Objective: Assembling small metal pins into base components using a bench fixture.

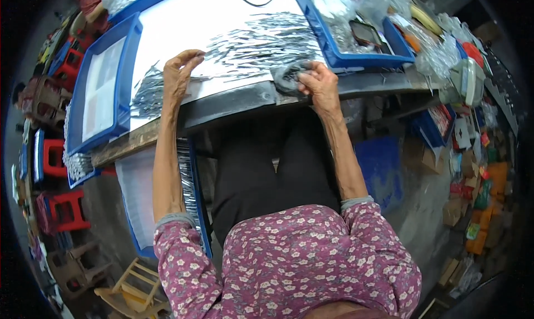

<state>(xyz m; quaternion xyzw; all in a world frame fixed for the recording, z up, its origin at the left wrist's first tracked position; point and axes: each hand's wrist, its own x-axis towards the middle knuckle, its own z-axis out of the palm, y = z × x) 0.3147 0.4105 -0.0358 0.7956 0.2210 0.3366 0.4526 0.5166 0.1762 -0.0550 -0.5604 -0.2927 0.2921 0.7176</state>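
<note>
I saw the left hand (179,74) resting fingers-spread on the thin metal strips (261,38) | right hand (317,81) gripped a dark roll (289,77) at table edge (233,105) | strips lay between and beyond both hands, long axes running roughly left-right.

On the desk (233,105) a spread of thin metal pieces (261,38) lies across the sheet (183,18) in the middle, with one tray (83,91) at its left and another tray (361,57) at its right. The left hand (179,74) rests on the pieces near the front edge; the right hand (318,82) sits at that edge, just beside a bundle (288,77). Stools (61,208) stand on the floor to the left, below the desk.
</note>
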